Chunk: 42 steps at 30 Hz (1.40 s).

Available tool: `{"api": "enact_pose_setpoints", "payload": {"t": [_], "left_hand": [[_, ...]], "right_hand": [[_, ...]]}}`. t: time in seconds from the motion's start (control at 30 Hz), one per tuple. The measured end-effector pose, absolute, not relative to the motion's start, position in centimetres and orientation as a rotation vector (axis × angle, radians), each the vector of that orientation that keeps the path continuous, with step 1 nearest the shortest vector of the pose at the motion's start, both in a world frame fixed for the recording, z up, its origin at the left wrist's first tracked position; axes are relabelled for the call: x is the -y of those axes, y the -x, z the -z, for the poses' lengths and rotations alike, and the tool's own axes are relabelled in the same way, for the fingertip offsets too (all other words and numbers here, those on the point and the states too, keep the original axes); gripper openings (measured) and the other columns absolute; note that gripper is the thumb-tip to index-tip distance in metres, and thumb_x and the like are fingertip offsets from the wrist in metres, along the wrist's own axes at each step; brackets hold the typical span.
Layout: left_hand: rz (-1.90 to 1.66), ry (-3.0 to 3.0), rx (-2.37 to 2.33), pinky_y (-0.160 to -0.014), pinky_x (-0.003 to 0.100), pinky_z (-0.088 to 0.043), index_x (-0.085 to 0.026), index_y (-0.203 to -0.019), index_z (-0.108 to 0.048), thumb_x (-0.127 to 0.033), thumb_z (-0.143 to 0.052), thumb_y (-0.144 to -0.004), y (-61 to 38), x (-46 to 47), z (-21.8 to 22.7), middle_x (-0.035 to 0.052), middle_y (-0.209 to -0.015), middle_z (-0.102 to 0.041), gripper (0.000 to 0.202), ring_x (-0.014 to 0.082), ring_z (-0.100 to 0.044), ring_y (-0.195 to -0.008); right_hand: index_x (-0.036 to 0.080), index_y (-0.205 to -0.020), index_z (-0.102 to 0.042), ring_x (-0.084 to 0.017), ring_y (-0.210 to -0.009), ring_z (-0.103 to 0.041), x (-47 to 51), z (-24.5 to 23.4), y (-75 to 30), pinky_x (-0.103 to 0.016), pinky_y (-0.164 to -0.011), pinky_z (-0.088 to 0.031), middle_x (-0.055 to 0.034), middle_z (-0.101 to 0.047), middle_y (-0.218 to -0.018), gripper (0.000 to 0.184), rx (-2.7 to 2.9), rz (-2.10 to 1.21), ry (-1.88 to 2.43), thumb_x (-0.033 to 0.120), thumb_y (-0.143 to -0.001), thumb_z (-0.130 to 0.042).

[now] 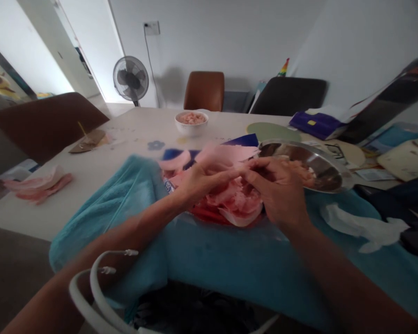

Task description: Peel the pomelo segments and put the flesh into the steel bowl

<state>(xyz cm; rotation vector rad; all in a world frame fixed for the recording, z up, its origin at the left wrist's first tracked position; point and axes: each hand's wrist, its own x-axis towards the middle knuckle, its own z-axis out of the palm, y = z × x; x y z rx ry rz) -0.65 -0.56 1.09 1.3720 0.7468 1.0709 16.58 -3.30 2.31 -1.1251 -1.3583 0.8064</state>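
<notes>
My left hand [198, 183] and my right hand [284, 192] meet over a heap of pink pomelo peel and membrane [238, 204]. Fingers and thumbs of both are pinched together at a small piece of pomelo, mostly hidden by the fingertips and blurred. The heap lies on a red and blue plastic wrapper [245, 140] spread over a teal towel [125, 204]. Just right of my right hand is a steel bowl [329, 169] with pale pink fruit pieces in it.
A white bowl [191, 129] of pink pulp stands farther back on the white table [125, 134]. Crumpled tissue [365, 227] lies at right, pink scraps [43, 183] at left. Behind are a purple tissue pack [315, 124], chairs and a fan [130, 79]. White cables [97, 278] hang in front.
</notes>
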Motion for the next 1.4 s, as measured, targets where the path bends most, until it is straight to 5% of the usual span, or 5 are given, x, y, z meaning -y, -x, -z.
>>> {"api": "enact_pose_setpoints", "payload": {"t": [0.23, 0.47, 0.93, 1.23, 1.4], "left_hand": [[-1.078, -1.451, -0.748, -0.072, 0.025, -0.055, -0.016, -0.096, -0.075, -0.044, -0.081, -0.081, 0.6, 0.4, -0.4, 0.0064, -0.096, -0.076, 0.033, 0.015, -0.07, -0.083], [-1.052, -1.266, -0.739, -0.055, 0.018, -0.043, -0.014, -0.086, -0.077, -0.038, -0.086, -0.074, 0.6, 0.5, -0.5, 0.0022, -0.078, -0.071, 0.029, 0.0066, -0.057, -0.063], [-0.983, -0.963, -0.635, -0.068, 0.022, -0.054, -0.014, -0.092, -0.08, -0.022, -0.087, -0.073, 0.7, 0.5, -0.7, 0.0049, -0.083, -0.079, 0.022, 0.011, -0.068, -0.072], [-1.012, -0.963, -0.67, -0.059, 0.018, -0.05, -0.014, -0.088, -0.08, -0.023, -0.088, -0.071, 0.6, 0.6, -0.8, 0.0041, -0.078, -0.077, 0.021, 0.0083, -0.064, -0.064], [-0.987, -1.057, -0.641, -0.071, 0.019, -0.054, -0.016, -0.097, -0.08, -0.025, -0.088, -0.073, 0.7, 0.7, -1.0, 0.0043, -0.088, -0.079, 0.027, 0.0109, -0.07, -0.078]], "right_hand": [[0.029, -0.083, -0.073, -0.021, -0.078, -0.07, 3.5, -2.3, -16.5, -0.038, -0.071, -0.06, -0.0006, -0.074, -0.084, 0.005, 1.455, -0.71, 1.151, 0.032, -0.083, -0.077], [0.032, -0.078, -0.075, -0.024, -0.083, -0.071, 3.6, -2.2, -16.4, -0.044, -0.082, -0.06, -0.0002, -0.077, -0.085, 0.005, 1.463, -0.648, 1.162, 0.029, -0.081, -0.079], [0.027, -0.074, -0.066, -0.017, -0.058, -0.063, 2.4, -1.9, -16.8, -0.033, -0.056, -0.059, -0.0003, -0.066, -0.068, 0.025, 1.116, -1.377, 0.997, 0.05, -0.081, -0.075], [0.025, -0.065, -0.063, -0.009, -0.05, -0.052, 2.5, -3.2, -17.1, -0.02, -0.043, -0.045, 0.0028, -0.057, -0.06, 0.027, 1.001, -1.581, 0.908, 0.041, -0.083, -0.075], [0.025, -0.064, -0.063, -0.011, -0.048, -0.051, 2.4, -2.8, -17.1, -0.022, -0.04, -0.047, 0.0028, -0.057, -0.058, 0.028, 0.975, -1.602, 0.876, 0.043, -0.076, -0.081]]}}
